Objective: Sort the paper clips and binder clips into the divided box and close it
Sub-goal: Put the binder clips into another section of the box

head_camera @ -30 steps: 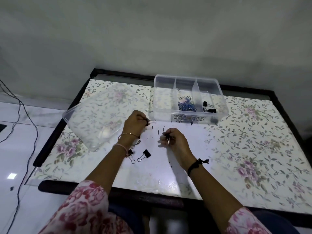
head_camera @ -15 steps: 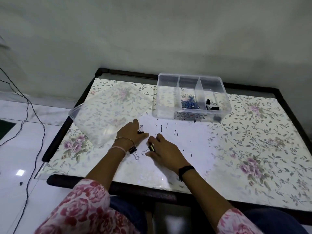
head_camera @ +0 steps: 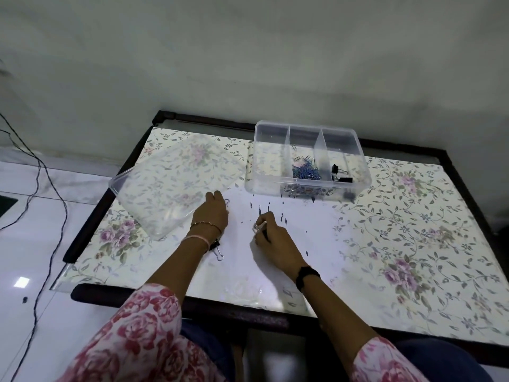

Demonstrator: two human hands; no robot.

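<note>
Nearest the person, a binder clip (head_camera: 216,250) lies on the tabletop (head_camera: 413,244), half hidden under the left wrist, its wire handles pointing toward the near edge. Just beyond it the left hand (head_camera: 212,213) rests palm down, fingers curled over something small at its far side; a faint wire loop shows by the fingertips, but whether the grip is shut on it cannot be told.

To the right and level with it, the right hand (head_camera: 271,238) has its fingers pinched together on a small pale item, likely the wire arms of a clip, though it is too small to name for sure. Small dark paper clips (head_camera: 268,209) lie scattered just past both hands, between them and the box.

Farther still sits the clear divided box (head_camera: 303,188), open, ahead and to the right of the right hand. Its middle compartment holds a heap of blue paper clips (head_camera: 305,172); the right compartment holds black binder clips (head_camera: 340,175); the left one looks empty. The loose lid (head_camera: 170,183) lies to the left, overhanging the tabletop's edge, just beside the left hand.

The right hand is the nearer to the box, so its next carry probably runs forward and slightly right, into the compartment matching what it holds. Sorting looks partway done.
</note>
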